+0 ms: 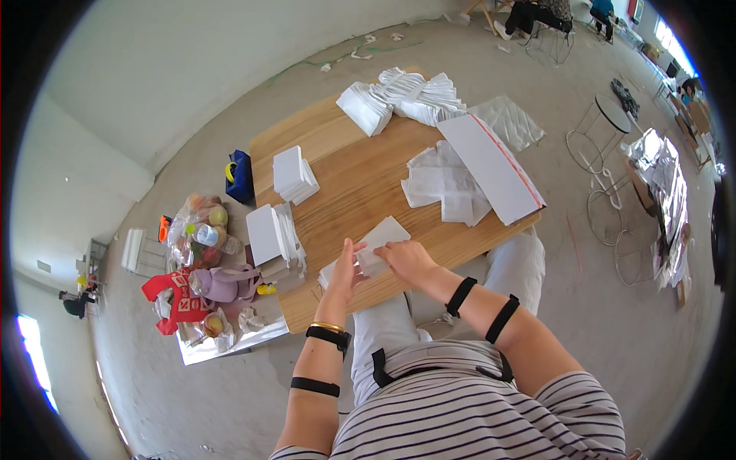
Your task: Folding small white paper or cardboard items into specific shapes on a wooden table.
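Near the front edge of the wooden table, a white card-like piece [386, 232] lies between my hands, angled away from me. My right hand [408, 259] pinches its near right side with bent fingers. My left hand [344, 270] stands on edge beside it, fingers stretched out and apart from the thumb. Beneath and beside the left hand, more white pieces [327, 274] show in part. Right of my hands are thin, translucent white sleeves [445, 184], partly under a long white carton flap [491, 165] with a red edge.
The wooden table [345, 180] carries white stacks at its left, a far stack [291, 175] and a nearer stack [272, 234]. A bundle of folded white sheets [402, 98] lies at the back. Bags, fruit and a lilac bottle bag [222, 282] crowd the left side. Wire stools [613, 115] stand right.
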A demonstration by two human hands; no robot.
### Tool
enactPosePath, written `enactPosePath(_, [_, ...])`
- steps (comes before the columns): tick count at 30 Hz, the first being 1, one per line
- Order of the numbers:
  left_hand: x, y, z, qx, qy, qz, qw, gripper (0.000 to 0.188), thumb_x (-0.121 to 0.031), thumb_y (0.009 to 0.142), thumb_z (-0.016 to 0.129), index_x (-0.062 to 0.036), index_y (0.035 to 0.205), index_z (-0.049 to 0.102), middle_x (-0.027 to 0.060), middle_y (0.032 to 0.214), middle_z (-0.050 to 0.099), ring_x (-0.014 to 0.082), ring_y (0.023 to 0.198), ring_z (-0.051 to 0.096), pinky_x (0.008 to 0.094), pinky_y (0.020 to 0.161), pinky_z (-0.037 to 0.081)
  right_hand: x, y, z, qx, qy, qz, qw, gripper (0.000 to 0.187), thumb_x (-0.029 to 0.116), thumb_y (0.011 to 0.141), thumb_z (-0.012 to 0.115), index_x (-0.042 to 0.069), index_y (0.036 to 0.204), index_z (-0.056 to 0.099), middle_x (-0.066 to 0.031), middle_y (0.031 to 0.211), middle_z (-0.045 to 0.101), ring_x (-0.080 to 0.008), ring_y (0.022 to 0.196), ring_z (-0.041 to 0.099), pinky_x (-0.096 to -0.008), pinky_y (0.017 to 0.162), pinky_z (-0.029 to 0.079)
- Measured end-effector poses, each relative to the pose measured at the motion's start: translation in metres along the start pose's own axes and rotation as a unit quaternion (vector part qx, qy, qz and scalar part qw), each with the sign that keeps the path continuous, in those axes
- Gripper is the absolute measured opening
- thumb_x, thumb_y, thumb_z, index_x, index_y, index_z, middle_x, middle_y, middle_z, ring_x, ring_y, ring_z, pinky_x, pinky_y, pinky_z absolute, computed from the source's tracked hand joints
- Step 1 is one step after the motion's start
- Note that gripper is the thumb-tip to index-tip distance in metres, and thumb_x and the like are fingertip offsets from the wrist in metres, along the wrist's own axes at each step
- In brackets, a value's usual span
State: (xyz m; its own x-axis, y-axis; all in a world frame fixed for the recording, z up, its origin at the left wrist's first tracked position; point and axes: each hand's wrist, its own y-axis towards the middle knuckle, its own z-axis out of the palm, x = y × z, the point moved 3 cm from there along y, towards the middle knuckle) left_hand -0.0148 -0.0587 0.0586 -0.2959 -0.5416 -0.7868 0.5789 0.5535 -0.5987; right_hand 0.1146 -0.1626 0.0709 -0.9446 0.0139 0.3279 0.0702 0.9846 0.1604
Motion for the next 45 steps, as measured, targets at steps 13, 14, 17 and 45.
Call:
enactPosePath(13, [-0.033, -0.038, 0.016, 0.093, 0.371, 0.211, 0.9, 0.047, -0.033, 0.075, 0.08, -0.0043, 0.11, 0.069, 0.013, 0.1, 0.071, 0.0225, 0.092, 0.066, 0.0347, 0.081, 0.049, -0.039, -0.012, -0.083, 0.122, 0.503, 0.162, 0.84, 0.03, 0.016, 0.095, 0.058, -0.006, 0.115, 0.061, -0.0103, 0.098, 0.069, -0.0168, 0.08, 0.068, -0.0304, 0.074, 0.054])
enactPosePath(14, [-0.022, -0.03, 0.006, 0.095, 0.394, 0.171, 0.898, 0.045, -0.031, 0.075, 0.08, -0.0034, 0.109, 0.07, 0.011, 0.096, 0.072, 0.0205, 0.087, 0.066, 0.0334, 0.079, 0.05, -0.042, -0.015, -0.084, 0.118, 0.524, 0.175, 0.825, 0.031, 0.017, 0.095, 0.059, -0.005, 0.116, 0.061, -0.01, 0.1, 0.069, -0.017, 0.082, 0.068, -0.0297, 0.074, 0.055])
enactPosePath(17, [-0.001, -0.027, 0.001, 0.125, 0.405, 0.091, 0.901, 0.045, -0.031, 0.077, 0.079, -0.0012, 0.109, 0.07, 0.0107, 0.099, 0.072, 0.0196, 0.089, 0.066, 0.0328, 0.08, 0.05, -0.064, -0.045, -0.079, 0.078, 0.558, 0.248, 0.788, 0.03, 0.016, 0.095, 0.059, -0.007, 0.115, 0.061, -0.0119, 0.103, 0.068, -0.0203, 0.085, 0.068, -0.0307, 0.077, 0.057])
enactPosePath(45, [-0.011, 0.039, 0.039, 0.047, 0.179, 0.121, 0.975, 0.037, -0.025, 0.096, 0.057, -0.0036, 0.127, 0.051, 0.0105, 0.112, 0.067, 0.017, 0.096, 0.064, 0.031, 0.08, 0.049, -0.157, -0.038, 0.021, -0.425, 0.865, 0.25, 0.099, 0.021, 0.002, 0.097, 0.05, -0.002, 0.117, 0.048, -0.0143, 0.112, 0.06, -0.0252, 0.1, 0.066, -0.0317, 0.081, 0.057])
